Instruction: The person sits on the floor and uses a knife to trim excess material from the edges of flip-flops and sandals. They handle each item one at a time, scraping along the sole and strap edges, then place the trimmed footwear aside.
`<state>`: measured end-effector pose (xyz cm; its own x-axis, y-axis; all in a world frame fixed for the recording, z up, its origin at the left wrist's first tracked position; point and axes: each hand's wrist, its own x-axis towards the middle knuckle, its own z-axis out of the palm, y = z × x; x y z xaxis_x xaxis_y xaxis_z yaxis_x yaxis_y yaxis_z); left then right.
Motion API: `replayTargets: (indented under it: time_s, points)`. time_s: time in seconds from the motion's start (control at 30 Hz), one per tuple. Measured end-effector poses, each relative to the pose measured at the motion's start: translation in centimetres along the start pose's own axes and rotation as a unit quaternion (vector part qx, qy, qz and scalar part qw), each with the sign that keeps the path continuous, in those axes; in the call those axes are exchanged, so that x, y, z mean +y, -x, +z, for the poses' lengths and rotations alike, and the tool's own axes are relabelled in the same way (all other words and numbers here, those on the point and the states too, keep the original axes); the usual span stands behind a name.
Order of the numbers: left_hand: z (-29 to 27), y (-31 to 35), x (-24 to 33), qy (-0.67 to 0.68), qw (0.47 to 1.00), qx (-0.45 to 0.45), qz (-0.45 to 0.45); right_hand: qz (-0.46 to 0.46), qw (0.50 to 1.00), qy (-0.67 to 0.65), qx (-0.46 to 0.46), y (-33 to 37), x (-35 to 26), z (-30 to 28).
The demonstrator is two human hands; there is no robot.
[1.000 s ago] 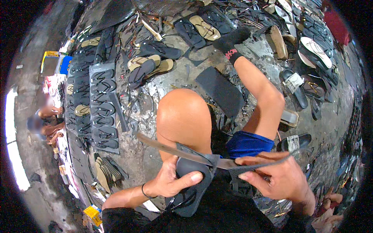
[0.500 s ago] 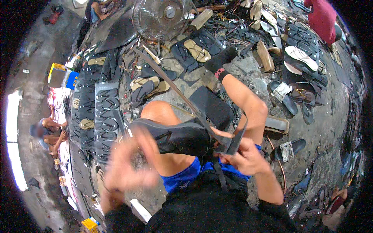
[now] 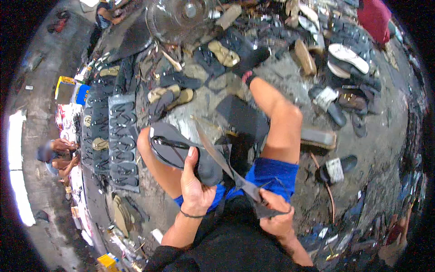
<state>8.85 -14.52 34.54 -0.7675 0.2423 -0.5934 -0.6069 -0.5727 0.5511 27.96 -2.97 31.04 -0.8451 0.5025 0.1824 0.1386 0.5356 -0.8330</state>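
We've got L hand gripping a dk flip-flop, thumb on top, fingers mostly hidden; it's held up over our L thigh, near our blue shorts. R hand is curled round the lower end of a long blade & a dk flat pc. Blade's right beside flip-flop, can't tell if touching. Fan beyond, sandal rows off to L.

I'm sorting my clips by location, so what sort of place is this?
Likely a footwear workshop: rows of dark flip-flops lie at the picture's left, the left hand holds a dark sandal, and the right hand grips a long blade.
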Motion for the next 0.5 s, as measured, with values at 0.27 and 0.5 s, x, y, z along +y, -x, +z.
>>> replayTargets:
  time_s: [0.27, 0.5]
  points:
    - [-4.5, 1.0, -1.1, -0.139, 0.989, -0.032, 0.045, 0.049, 0.996, 0.012, -0.069, -1.1, -2.7, -0.5]
    - [-6.8, 0.3, -0.9, -0.183, 0.976, 0.064, 0.095, 0.109, 0.975, -0.038, -0.188, -2.5, -3.6, -1.1]
